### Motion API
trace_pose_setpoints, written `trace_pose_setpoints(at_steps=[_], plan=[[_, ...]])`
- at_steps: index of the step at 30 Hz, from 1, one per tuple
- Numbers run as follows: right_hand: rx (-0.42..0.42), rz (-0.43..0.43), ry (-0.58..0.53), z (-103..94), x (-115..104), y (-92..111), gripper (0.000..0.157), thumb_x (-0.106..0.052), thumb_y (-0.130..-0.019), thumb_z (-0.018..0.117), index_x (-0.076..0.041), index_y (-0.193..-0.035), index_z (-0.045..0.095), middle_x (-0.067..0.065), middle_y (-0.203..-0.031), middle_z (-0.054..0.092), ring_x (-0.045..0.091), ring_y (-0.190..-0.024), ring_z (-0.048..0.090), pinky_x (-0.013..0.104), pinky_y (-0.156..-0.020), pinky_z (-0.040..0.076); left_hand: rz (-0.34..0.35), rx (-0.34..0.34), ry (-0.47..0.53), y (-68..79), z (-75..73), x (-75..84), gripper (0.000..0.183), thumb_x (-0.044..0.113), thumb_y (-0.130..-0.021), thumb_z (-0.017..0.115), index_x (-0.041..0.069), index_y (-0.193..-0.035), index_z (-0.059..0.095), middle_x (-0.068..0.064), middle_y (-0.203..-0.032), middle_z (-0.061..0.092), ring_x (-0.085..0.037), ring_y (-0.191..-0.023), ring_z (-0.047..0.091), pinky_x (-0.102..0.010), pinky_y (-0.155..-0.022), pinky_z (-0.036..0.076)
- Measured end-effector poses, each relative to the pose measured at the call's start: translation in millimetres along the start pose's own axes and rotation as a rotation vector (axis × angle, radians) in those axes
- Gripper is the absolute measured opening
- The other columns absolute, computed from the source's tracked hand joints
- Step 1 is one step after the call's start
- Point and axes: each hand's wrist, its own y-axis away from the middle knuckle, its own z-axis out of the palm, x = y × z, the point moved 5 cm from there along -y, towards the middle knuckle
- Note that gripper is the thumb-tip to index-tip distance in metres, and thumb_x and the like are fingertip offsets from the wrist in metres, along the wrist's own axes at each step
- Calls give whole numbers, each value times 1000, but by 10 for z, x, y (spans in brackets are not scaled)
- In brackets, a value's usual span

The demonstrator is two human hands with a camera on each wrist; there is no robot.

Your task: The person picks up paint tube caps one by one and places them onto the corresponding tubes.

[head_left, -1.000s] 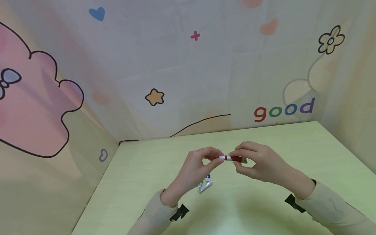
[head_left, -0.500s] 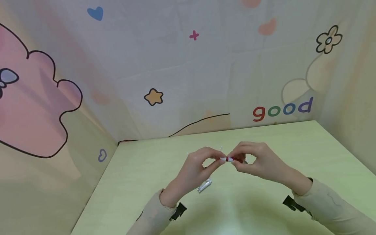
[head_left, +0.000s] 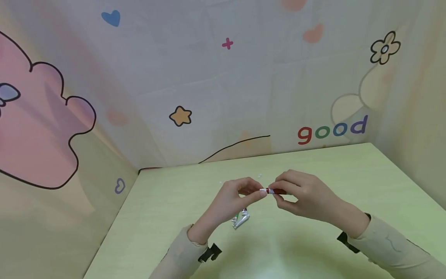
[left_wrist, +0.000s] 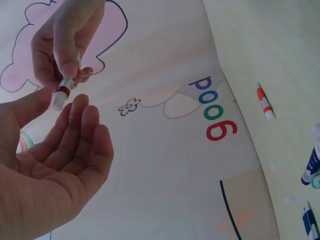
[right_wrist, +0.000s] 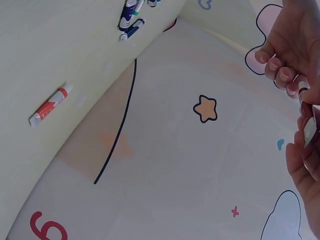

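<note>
Both hands meet above the table over a small dark red paint tube (head_left: 278,191) with a white cap. My right hand (head_left: 306,192) pinches the tube's body between thumb and fingers. At the other end, my left hand (head_left: 231,199) has its thumb and fingertips around the white cap (left_wrist: 58,101). In the left wrist view the left fingers (left_wrist: 85,135) are bent, with the palm facing up. The right hand covers much of the tube in each view.
Several small paint tubes (head_left: 241,219) lie in a cluster on the pale green table (head_left: 167,221), partly behind the left hand. An orange-red tube (right_wrist: 51,106) lies apart from them. Small white bits (head_left: 259,175) dot the table, and a printed cloth (head_left: 209,77) stands behind.
The right fingers slid toward the cap and then back a little along the red tube. The left thumb and fingertips stay at the cap, with the head view shifting slightly.
</note>
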Motion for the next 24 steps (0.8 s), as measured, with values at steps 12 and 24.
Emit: trace_pose_setpoints(at_steps=[12, 24], plan=[[11, 3, -33, -11, 10, 28, 30, -28, -100, 53, -7, -94, 74, -2, -90, 66, 8, -72, 59, 15, -61, 50, 70, 55, -48, 10, 67, 41, 21, 39, -98, 67, 19, -103, 73, 13, -93, 72, -5, -83, 66, -28, -73, 52], [-59, 335, -451, -17, 160, 143, 30, 1, -82, 77, -20, -103, 73, -12, -91, 63, 3, -74, 54, 17, -60, 47, 683, 252, -457, 140, 133, 356, 15, 9, -93, 73, 8, -106, 68, 0, -98, 70, -10, -91, 64, -16, -83, 49]])
